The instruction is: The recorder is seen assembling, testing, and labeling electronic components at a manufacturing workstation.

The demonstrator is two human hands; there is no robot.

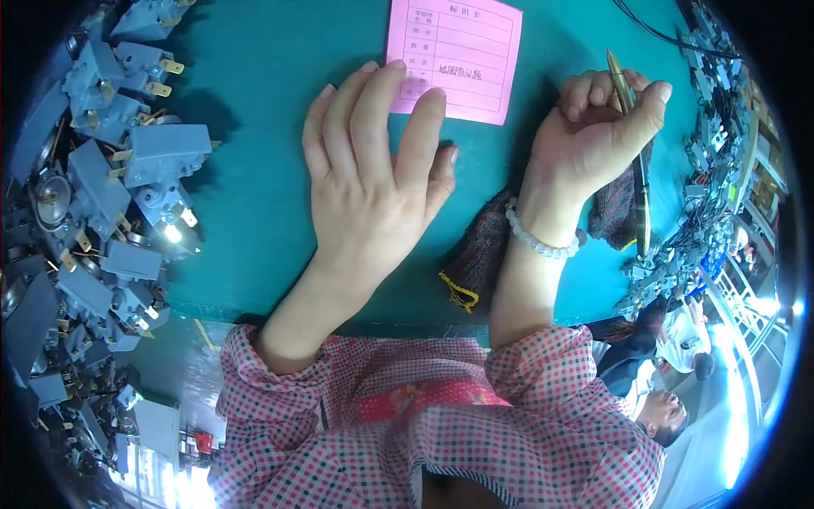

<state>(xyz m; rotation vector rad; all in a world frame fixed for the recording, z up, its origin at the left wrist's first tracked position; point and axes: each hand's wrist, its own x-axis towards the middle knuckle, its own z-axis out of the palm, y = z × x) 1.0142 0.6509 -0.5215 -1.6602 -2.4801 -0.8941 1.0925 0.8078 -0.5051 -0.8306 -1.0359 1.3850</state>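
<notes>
A pink paper card [475, 59] with a printed table and some handwriting lies on the green tabletop. My left hand [369, 161] is palm down with its fingers apart, the fingertips over the card's lower left edge; whether they press on it I cannot tell. Right of the card, my right hand [585, 140] is turned partly palm up and holds a slim gold and dark pen [626, 93] between thumb and fingers. Under and beside my right wrist lie dark knitted pieces [481, 254] with yellow edging, like work gloves.
Many grey box-shaped parts [168, 153] with brass terminals are piled along the left side. Another heap of small metal parts [708, 144] runs along the right edge. A black cable [649, 34] lies at the back right. Other people [661, 411] are beyond the table at right.
</notes>
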